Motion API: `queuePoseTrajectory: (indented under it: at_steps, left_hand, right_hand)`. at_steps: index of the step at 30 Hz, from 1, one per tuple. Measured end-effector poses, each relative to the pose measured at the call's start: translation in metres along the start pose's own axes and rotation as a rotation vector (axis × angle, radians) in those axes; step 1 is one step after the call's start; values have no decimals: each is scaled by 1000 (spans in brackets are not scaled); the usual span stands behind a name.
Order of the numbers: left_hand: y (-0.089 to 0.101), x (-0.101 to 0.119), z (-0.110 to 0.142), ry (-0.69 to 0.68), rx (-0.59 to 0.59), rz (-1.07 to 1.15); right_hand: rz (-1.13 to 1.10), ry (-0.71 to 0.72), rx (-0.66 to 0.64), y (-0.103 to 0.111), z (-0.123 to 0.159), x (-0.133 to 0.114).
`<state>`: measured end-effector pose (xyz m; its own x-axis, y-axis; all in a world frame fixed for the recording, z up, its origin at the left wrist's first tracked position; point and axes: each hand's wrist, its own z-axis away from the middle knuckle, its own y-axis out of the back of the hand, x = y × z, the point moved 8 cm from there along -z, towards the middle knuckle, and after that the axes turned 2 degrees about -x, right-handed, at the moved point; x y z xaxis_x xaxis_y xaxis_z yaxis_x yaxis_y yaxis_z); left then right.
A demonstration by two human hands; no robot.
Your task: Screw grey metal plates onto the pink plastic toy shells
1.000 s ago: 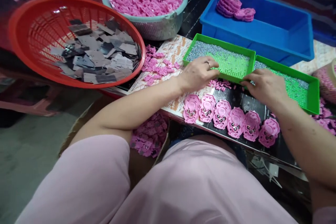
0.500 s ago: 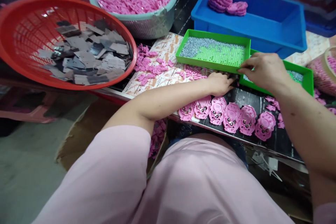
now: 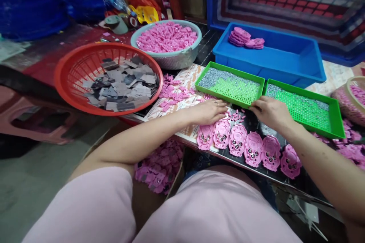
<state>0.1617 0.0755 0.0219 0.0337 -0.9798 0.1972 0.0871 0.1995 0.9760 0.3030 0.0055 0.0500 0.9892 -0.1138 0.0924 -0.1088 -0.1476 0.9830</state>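
Note:
My left hand lies palm down with its fingers stretched out, over small pink pieces on the table. At the near right corner of a green perforated tray, the thumb and fingers of my right hand are closed on the rim. Silvery small parts, too small to name, cover much of that tray. A second green tray with similar parts sits just to its right. Along the table's front edge stands a row of pink moulded plastic shells with shiny round metal parts in them.
A red basket of grey flat plates stands on the left. Behind it is a grey-blue basin heaped with pink parts. A blue bin with stacked pink shells stands behind the trays. More pink pieces lie loose beside the red basket.
The view has tilted up. My left hand has moved left, its fingers now spread out, uncovering small pink pieces. The two green trays, overlapping before, now sit apart at their ends.

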Motion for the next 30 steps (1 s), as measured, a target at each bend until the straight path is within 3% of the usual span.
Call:
queuePoseTrajectory:
  at_steps: [4,9,14,18,25,28,30]
  left_hand:
    - [27,-27,20,123,209,68]
    - [53,-85,29,388,485,-18]
    - [39,-134,14,575,360,-28]
    - [31,-139,11,600,297,-35]
    - [30,-125,16,607,193,-111]
    - [43,-120,16,599,169,-180]
    - [64,-118,23,597,255,-190]
  right_hand:
    - [51,49,23,-3,0,-6]
    - [100,102,50,0,-3,-13]
    - [144,152,100,7,1,-24]
    - [163,201,136,12,2,-27]
    - [168,238,177,9,1,-15]
    - [158,248,189,8,2,-12]
    - [142,258,211,14,10,-10]
